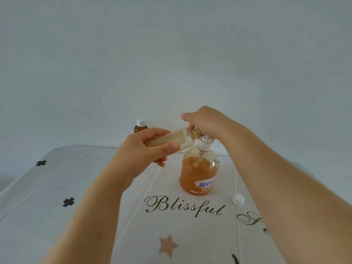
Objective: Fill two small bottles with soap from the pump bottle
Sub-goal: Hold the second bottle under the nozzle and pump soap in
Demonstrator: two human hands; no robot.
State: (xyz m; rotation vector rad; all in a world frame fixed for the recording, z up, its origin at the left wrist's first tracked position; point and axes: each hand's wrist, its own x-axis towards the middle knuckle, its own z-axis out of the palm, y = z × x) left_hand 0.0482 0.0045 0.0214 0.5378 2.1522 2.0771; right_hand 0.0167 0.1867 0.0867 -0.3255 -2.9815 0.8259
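Under the right hand (203, 121), the clear round plastic pump bottle (199, 168) shows amber soap, a white pump and a blue-and-white label. The small plastic bottle (171, 139) in the left hand (144, 149) looks creamy beige. The white tablecloth (95, 216) bears black flowers, dark script and a pink star.

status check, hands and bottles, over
Left hand grips small bottle, tilted, mouth at the pump. Right hand curled over head of pump bottle. Second bottle capped, at back. Loose cap on table, clear of the work.

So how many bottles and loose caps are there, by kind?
Small bottles: 2, the uncapped amber plastic bottle in the left hand and the white-capped amber bottle.
Clear pump bottle of orange soap: 1.
Loose white cap: 1.
Total: 4.
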